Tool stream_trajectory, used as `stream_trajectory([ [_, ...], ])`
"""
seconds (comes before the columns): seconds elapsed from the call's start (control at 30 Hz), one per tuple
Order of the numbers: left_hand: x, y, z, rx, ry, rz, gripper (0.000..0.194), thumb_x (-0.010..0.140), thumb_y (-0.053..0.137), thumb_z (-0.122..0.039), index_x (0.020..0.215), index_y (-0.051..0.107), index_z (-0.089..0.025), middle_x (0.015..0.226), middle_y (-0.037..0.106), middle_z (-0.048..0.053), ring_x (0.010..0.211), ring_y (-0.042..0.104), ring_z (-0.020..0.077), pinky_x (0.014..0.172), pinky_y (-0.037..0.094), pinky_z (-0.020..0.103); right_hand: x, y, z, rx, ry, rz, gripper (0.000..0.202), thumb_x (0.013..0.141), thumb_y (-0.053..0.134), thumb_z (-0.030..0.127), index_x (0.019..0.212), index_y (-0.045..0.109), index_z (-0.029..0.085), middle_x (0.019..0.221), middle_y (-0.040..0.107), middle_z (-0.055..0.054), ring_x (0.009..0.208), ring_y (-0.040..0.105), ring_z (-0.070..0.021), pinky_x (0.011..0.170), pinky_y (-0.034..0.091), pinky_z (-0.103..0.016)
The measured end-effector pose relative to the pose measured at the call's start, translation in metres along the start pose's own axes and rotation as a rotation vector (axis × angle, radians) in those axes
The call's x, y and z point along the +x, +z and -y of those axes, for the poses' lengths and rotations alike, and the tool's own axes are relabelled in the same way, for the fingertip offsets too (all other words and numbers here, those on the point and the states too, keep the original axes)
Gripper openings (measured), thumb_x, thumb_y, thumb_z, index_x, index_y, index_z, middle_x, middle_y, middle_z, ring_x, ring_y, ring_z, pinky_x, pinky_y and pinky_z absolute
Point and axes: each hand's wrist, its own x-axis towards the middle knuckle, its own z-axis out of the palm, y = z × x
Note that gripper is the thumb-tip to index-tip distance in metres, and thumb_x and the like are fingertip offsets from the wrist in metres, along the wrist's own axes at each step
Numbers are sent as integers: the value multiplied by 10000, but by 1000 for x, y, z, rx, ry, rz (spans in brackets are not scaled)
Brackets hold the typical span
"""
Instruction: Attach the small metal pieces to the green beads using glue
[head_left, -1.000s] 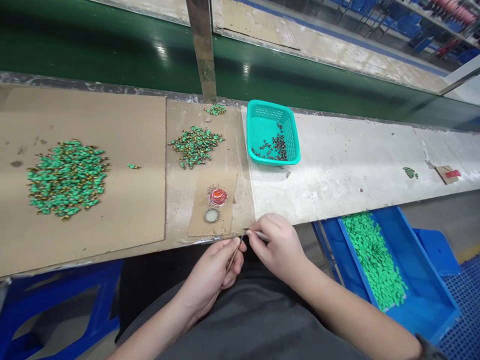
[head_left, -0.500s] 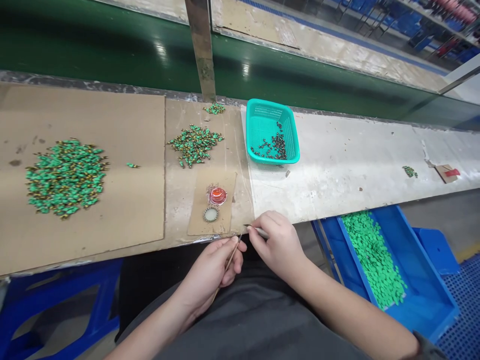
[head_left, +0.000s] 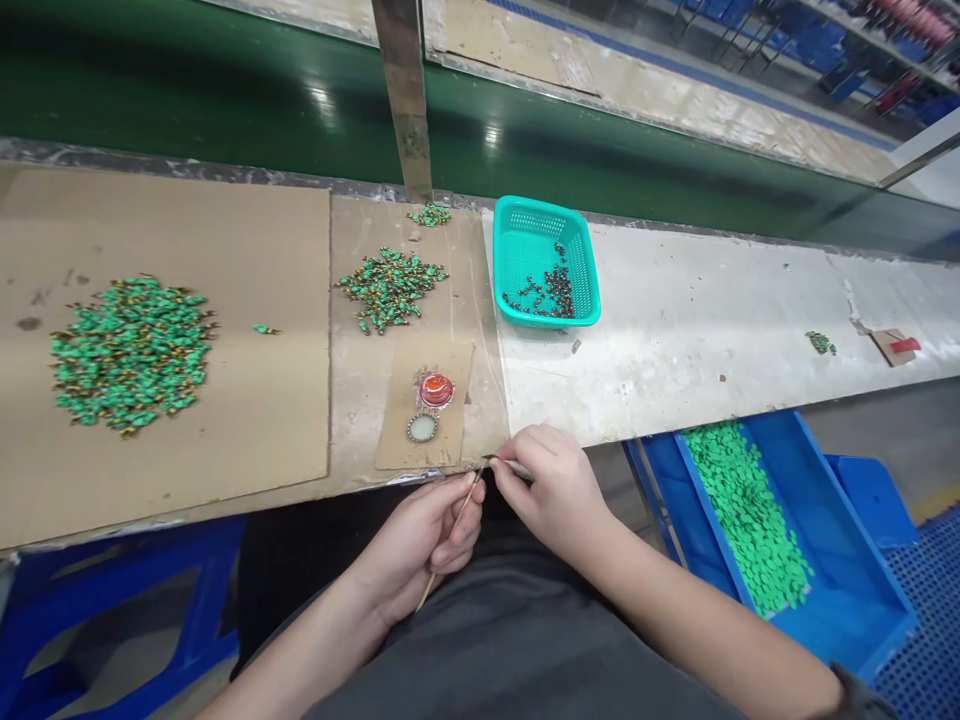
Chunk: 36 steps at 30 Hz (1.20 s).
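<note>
My left hand is closed on a thin wooden stick, which slants up past the fingertips. Between the thumb and fingers of my right hand is a slim brush-like tool with a dark tip. That tip meets the upper end of the stick, where anything small is too fine to make out. Just beyond my hands, a small cardboard piece bears a round blob of glossy red paint and an upturned bottle cap with pale contents.
Green-and-gold small parts form a large pile on a cardboard sheet and a smaller pile nearer the middle. A turquoise basket holds dark beads. At lower right, a blue bin contains green discs.
My right hand has shifted slightly left, bringing the tool's tip onto the stick's end. The fingers of my left hand have curled a little, and more of the stick's lower end shows.
</note>
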Motion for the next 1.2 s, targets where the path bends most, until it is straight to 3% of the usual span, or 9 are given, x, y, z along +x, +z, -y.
stream_trajectory([
  [0.3, 1, 0, 0, -32, -30, 28, 342, 978, 878, -440, 816, 725, -181, 492, 451, -91, 406, 191, 50, 395, 201, 173, -2, 0, -1, -3, 5, -10, 245, 1111, 664, 134, 899, 645, 255, 850, 748, -45, 814, 718, -252, 777, 510, -386],
  [0.6, 0, -1, 0, -30, -27, 10, 353, 941, 905, -467, 820, 741, -178, 491, 452, -92, 406, 202, 48, 404, 183, 184, -2, 0, 2, 21, 44, -18, 246, 1089, 684, 121, 889, 648, 260, 842, 751, -39, 806, 716, -247, 766, 521, -385],
  [0.93, -3, 6, 2, 13, 53, -38, 353, 896, 961, -479, 922, 813, -160, 590, 570, -60, 455, 302, 53, 473, 220, 214, -4, -9, 2, 110, 78, -36, 233, 1090, 684, 134, 893, 643, 252, 833, 731, -20, 790, 717, -216, 745, 542, -347],
  [1.07, -2, 6, 2, 54, 76, -45, 446, 859, 994, -498, 727, 732, -163, 601, 565, -40, 474, 314, 47, 502, 218, 239, -5, -4, 4, 81, 67, -3, 234, 1079, 713, 147, 879, 656, 255, 822, 738, -20, 783, 712, -226, 754, 523, -370],
  [1.2, -3, 8, 0, 102, 69, -33, 532, 888, 969, -540, 625, 686, -173, 524, 463, -53, 481, 309, 63, 528, 220, 258, -4, 0, 4, 37, 69, -2, 244, 1089, 694, 137, 881, 651, 256, 836, 744, -38, 801, 715, -248, 768, 502, -389],
])
